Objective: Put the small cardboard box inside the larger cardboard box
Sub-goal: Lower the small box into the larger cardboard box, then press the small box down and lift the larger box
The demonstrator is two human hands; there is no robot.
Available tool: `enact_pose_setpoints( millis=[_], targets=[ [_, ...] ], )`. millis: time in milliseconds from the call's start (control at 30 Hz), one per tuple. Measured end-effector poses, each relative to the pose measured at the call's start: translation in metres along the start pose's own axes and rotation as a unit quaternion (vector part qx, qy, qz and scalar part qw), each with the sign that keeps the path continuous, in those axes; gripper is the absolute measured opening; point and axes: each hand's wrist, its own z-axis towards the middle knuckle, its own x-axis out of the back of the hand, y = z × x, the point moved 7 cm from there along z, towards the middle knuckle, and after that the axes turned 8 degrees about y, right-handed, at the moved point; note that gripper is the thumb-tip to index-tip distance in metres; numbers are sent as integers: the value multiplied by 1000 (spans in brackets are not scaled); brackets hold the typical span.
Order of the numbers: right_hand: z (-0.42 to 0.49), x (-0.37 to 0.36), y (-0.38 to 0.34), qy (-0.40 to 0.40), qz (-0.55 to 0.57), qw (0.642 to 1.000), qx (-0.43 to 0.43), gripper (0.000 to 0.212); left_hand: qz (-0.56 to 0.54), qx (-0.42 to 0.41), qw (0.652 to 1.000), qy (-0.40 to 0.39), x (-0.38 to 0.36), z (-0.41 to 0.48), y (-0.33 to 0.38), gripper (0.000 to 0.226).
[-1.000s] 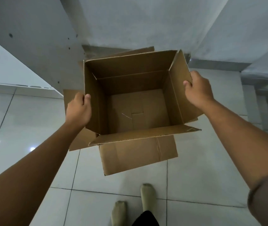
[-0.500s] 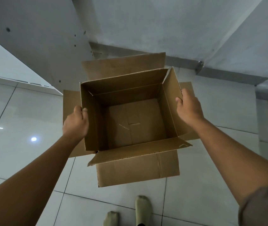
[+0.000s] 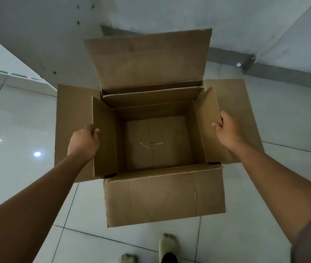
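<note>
Glossy white floor tiles fill the frame. At centre the small box sits partly inside the large box. The left hand and right hand each grip a side flap of it. Compared with a second ago it sits lower; next, lower it fully and release.
</note>
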Motion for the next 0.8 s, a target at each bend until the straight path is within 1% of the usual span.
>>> enact_pose_setpoints(
  millis=[100, 200, 267, 333, 433, 533, 600, 733, 800],
  targets=[
    [7, -10, 7, 14, -21, 1000, 6, 24, 8, 9, 1000, 0, -12, 7, -11, 28],
    [10, -12, 13, 35, -18, 999, 3, 24, 11, 12, 1000, 10, -18, 8, -16, 25],
    [10, -10, 14, 49, 0, 999, 8, 23, -19, 22, 999, 18, -19, 6, -17, 25],
    [6, -5, 14, 63, -9, 998, 24, 22, -53, 31, 997, 36, -17, 3, -17, 23],
    [-8, -2, 12, 68, -29, 995, 62, 20, -47, 12, 997, 59, -13, -11, -11, 23],
    [-31, -4, 12, 67, -64, 989, 111, 21, -17, -27, 998, 50, -18, -38, -7, 28],
    [-49, -11, 15, 47, -92, 984, 143, 35, 20, -72, 997, 33, -29, -61, -6, 40],
    [-83, -38, 33, -52, -111, 982, 144, 85, 118, -122, 985, -42, -71, -99, -10, 84],
    [-94, -52, 42, -74, -140, 974, 163, 104, 171, -148, 973, -49, -89, -107, -15, 100]
  ],
)
